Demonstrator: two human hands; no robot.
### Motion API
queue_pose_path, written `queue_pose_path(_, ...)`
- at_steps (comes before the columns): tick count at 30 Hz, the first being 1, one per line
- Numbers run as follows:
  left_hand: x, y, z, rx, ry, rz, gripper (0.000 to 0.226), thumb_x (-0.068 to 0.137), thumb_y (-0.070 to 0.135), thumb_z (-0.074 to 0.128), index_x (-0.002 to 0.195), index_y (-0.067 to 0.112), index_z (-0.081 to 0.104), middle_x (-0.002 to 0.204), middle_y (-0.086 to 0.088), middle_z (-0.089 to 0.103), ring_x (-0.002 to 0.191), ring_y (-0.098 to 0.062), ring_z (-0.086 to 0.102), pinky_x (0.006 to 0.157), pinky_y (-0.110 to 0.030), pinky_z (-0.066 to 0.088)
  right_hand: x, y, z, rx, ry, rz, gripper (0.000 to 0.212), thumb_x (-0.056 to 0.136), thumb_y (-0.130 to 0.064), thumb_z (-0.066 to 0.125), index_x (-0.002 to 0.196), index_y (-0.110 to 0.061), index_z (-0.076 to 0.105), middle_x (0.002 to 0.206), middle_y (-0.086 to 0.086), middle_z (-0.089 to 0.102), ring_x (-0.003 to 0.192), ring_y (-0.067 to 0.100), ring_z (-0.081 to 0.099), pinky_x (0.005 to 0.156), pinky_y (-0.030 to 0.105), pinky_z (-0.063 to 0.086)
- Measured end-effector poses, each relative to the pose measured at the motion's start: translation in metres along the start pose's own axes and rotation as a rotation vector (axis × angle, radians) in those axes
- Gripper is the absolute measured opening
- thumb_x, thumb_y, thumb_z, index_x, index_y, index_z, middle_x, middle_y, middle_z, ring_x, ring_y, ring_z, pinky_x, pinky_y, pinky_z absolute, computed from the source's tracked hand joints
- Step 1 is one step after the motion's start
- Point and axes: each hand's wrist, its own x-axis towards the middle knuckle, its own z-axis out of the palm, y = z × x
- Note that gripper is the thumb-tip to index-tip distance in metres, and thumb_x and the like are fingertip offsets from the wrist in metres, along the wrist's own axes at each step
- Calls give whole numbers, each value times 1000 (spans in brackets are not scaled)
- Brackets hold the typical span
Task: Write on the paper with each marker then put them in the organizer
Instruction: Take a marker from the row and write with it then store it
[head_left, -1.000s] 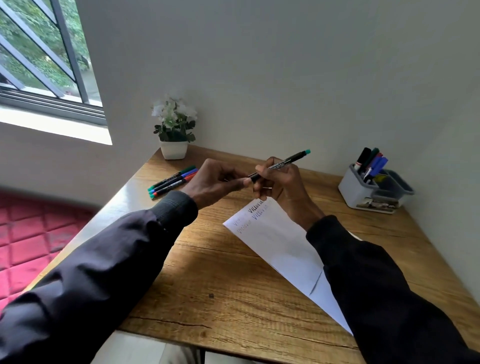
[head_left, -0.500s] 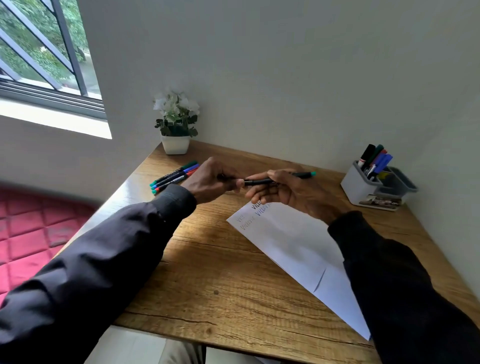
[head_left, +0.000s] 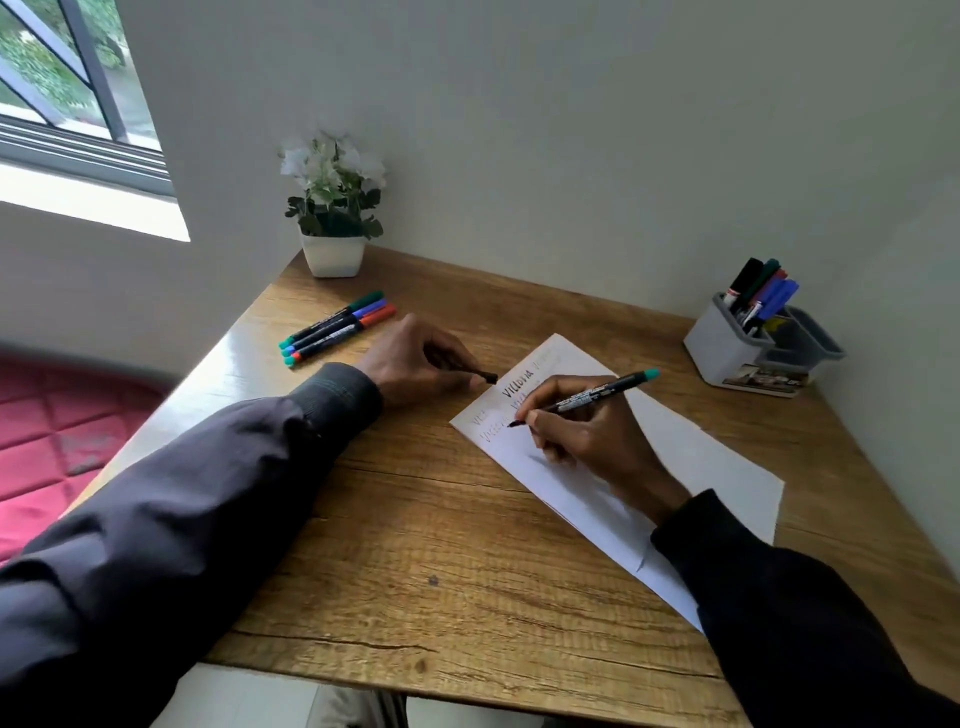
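Step in hand: writing with the current marker.

- The right hand (head_left: 587, 431) grips the marker (head_left: 587, 397) in a pen hold. The tip is down at the far-left end of the paper (head_left: 701, 457), just below the lines already written.
- The left hand (head_left: 415, 358) pinches the cap (head_left: 480, 375) just beside the sheet's left edge, resting on the counter (head_left: 441, 545).
- Keep the heel of the right hand on the sheet so that it cannot slide; nothing else appears to pin it.
- Start the new line on bare paper, below the existing words.
- Use light pressure.
- Keep the cap in hand for recapping before storage.
- The organizer (head_left: 722, 353) stands at the far-right corner and already holds several markers.
- Three unused markers (head_left: 337, 327) lie near the far-left corner.
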Motion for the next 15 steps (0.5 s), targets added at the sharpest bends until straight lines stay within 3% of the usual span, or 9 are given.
queue_pose_path(5,-3,2,2,33,-40,26,19,78,28,82,95,22,79,91,10,74,87,-9,68,73,-30,60,-5,3,10,40,14,-13,5,92,14,63,88,11,65,67,26,68,48,26,62,43,27,48)
queue_pose_path(10,-3,1,4,40,-39,13,17,75,29,84,91,24,80,91,10,74,89,-11,67,75,-41,60,-4,7,11,-36,8,-48,5,93,6,68,89,3,68,68,18,70,51,31,66,48,30,52)
queue_pose_path(15,-2,0,5,45,-38,12,16,73,29,85,87,25,79,89,10,73,87,-11,66,76,-43,60,-3,6,11,-132,-22,-132,4,90,-1,73,91,1,70,73,11,74,55,23,71,51,31,55)
